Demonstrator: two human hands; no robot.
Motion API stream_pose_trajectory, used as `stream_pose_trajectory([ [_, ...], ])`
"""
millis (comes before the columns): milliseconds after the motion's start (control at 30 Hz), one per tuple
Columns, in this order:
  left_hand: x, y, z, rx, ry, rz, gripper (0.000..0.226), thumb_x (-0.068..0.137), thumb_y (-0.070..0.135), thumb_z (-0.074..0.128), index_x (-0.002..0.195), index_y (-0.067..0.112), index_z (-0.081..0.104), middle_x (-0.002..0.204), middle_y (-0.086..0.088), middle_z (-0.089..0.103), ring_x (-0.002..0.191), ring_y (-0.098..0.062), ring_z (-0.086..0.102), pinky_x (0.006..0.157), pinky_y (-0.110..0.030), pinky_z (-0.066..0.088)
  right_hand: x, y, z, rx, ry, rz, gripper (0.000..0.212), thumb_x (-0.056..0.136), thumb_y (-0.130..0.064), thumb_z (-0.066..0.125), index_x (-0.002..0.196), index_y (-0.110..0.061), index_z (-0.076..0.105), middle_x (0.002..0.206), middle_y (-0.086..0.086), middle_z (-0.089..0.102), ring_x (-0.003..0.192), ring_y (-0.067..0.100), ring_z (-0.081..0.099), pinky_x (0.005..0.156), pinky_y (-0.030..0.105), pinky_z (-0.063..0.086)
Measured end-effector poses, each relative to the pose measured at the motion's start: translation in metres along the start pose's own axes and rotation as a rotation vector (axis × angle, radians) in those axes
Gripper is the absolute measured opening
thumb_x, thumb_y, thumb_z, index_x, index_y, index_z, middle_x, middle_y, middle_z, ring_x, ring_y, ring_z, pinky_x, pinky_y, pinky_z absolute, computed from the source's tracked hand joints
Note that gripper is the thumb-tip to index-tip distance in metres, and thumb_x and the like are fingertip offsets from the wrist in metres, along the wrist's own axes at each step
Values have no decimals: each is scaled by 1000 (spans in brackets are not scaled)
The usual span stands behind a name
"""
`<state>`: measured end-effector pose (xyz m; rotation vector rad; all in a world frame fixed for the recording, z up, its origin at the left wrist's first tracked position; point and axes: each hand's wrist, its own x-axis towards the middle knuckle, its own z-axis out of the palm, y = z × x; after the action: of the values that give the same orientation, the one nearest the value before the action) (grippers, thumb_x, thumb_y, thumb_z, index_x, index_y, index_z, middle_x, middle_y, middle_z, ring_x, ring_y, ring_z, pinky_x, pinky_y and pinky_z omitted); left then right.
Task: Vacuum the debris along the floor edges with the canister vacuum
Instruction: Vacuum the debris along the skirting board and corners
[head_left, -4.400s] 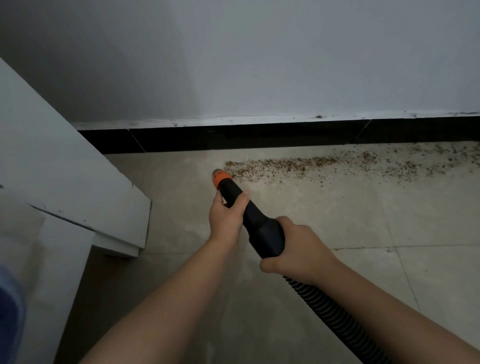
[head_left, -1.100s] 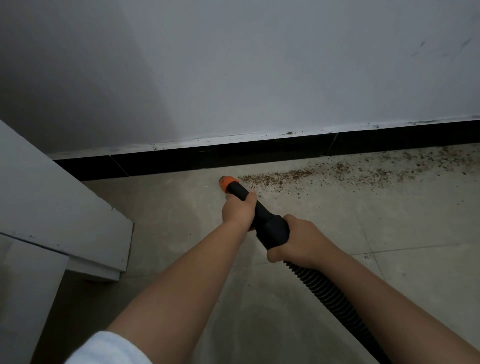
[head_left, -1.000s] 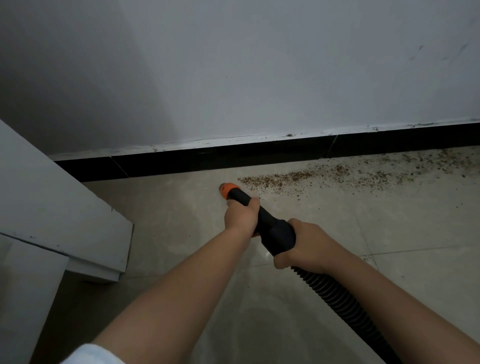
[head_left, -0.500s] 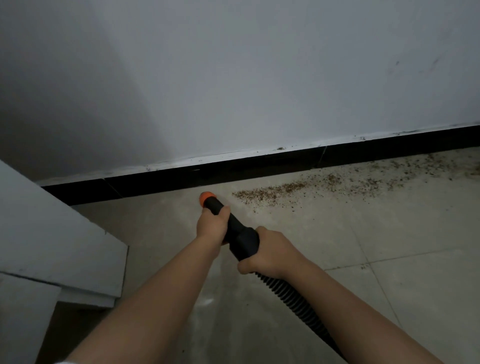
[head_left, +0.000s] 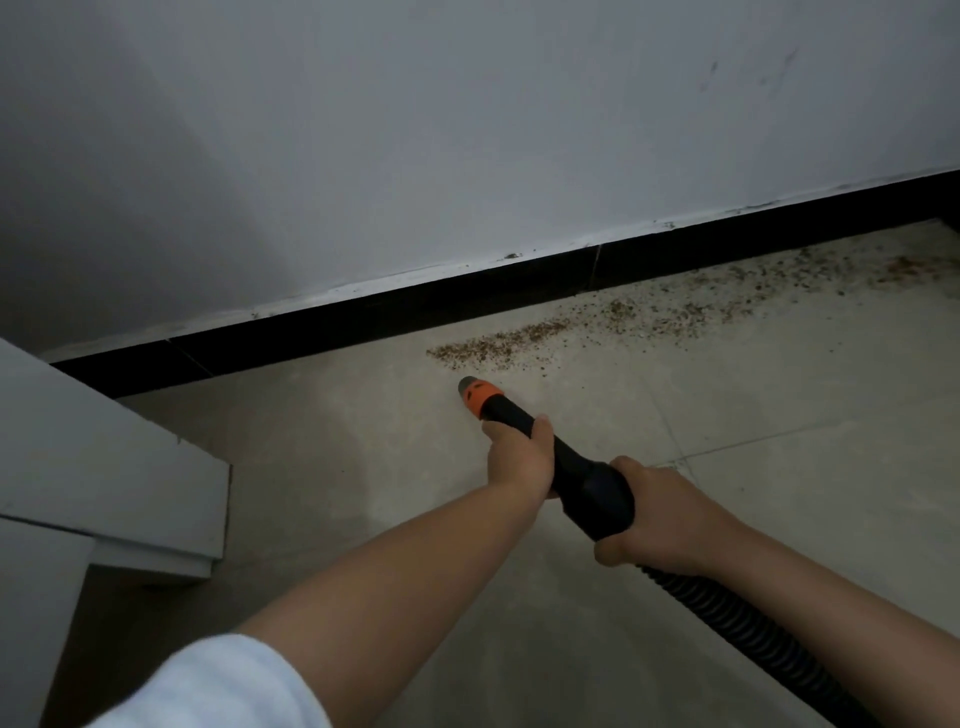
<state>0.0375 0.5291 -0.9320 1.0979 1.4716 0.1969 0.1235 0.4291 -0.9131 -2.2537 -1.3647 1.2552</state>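
Centrally, both bare forearms reach forward: the left hand (head_left: 519, 457) wraps its fingers around the black vacuum nozzle (head_left: 524, 426) behind its orange tip, and the right hand (head_left: 660, 519) grips the thicker handle where the ribbed hose (head_left: 737, 623) starts. That hose runs out of frame at lower right. Brown debris (head_left: 597, 325) lies along the black baseboard (head_left: 363, 312), just beyond the tip, thinning toward upper right. White furniture (head_left: 104, 467) fills the left edge, cut off.
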Motion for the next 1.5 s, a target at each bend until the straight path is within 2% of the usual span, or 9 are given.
stream_pose_trajectory([
  [67, 1, 2, 4, -2, 1, 7, 68, 100, 31, 37, 150, 10, -5, 138, -15, 44, 114, -33, 54, 78, -36, 51, 1, 4, -3, 1, 4, -1, 42, 66, -24, 76, 93, -22, 45, 82, -9, 53, 67, 3, 52, 50, 16, 36],
  [233, 16, 9, 1, 1, 58, 58, 67, 100, 32, 38, 150, 9, 1, 137, -15, 45, 116, -33, 52, 90, -39, 48, 17, -3, -6, 61, 34, 1, 40, 64, -22, 77, 88, -23, 45, 85, -6, 55, 70, 7, 54, 54, 20, 42],
  [467, 36, 7, -20, 27, 147, 112, 63, 98, 34, 40, 149, 9, 12, 132, -16, 49, 114, -32, 54, 92, -37, 46, 41, -20, 10, 150, 15, -13, 39, 66, -19, 77, 91, -17, 47, 87, -2, 56, 73, 13, 56, 59, 24, 44],
  [800, 57, 21, -48, 10, 169, 138, 61, 97, 32, 44, 147, 8, 18, 129, -17, 51, 112, -33, 55, 89, -39, 47, 69, -48, 16, 171, 25, -23, 38, 68, -21, 74, 93, -16, 46, 84, -4, 51, 67, 8, 50, 53, 20, 40],
  [1033, 56, 27, -48, -108, 143, 57, 57, 94, 27, 49, 142, 5, 26, 125, -17, 52, 107, -31, 55, 79, -38, 50, 65, -49, -7, 123, -39, -34, 37, 67, -19, 76, 91, -18, 48, 88, -2, 54, 73, 12, 54, 60, 25, 46],
  [1100, 50, 24, -43, -160, 138, 35, 58, 93, 27, 50, 142, 6, 25, 122, -16, 53, 102, -30, 56, 84, -39, 52, 60, -46, -15, 96, -67, -33, 39, 66, -20, 77, 95, -18, 50, 92, -1, 56, 77, 14, 57, 65, 27, 49],
  [1200, 40, 17, -35, -238, 160, 1, 61, 94, 29, 49, 144, 8, 22, 122, -16, 53, 99, -28, 56, 90, -42, 51, 50, -43, -24, 28, -104, -38, 37, 66, -22, 78, 88, -22, 48, 88, -4, 55, 73, 9, 56, 61, 22, 48],
  [1333, 31, 18, -31, -294, 114, -32, 60, 95, 30, 48, 144, 9, 21, 125, -16, 52, 96, -27, 56, 79, -36, 51, 41, -45, -34, -30, -121, -33, 35, 65, -24, 78, 85, -24, 48, 85, -5, 55, 70, 7, 56, 56, 19, 45],
  [1500, 25, 15, -40, -388, 221, -51, 62, 95, 26, 47, 147, 11, 16, 131, -18, 49, 115, -33, 53, 99, -45, 45, 46, -59, -24, -52, -142, -80, 36, 65, -22, 78, 89, -22, 51, 85, -5, 56, 70, 8, 57, 56, 19, 46],
])
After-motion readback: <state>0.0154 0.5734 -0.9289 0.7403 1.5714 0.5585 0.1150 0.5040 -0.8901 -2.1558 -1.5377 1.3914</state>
